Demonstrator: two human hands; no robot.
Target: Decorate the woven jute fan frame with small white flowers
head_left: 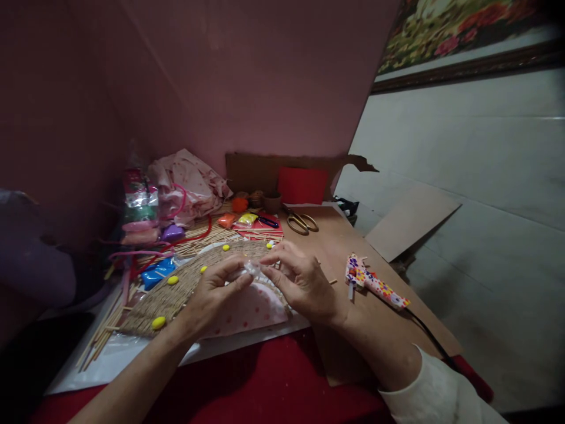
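Note:
Both my hands meet over the craft piece, pinching a small clear plastic packet with something whitish in it. My left hand grips its left side between thumb and fingers; my right hand is closed on the right side. Beneath them lies a half-round piece wrapped in brown twine, dotted with several yellow ovals such as this yellow oval. Pink dotted fabric fills its inner part, partly hidden by my hands.
Gold-handled scissors and a flower-patterned glue gun lie on brown board to the right. Thin wooden sticks, a blue clay packet, a yellow packet and crumpled pink fabric spread left and behind. Red card leans at the back.

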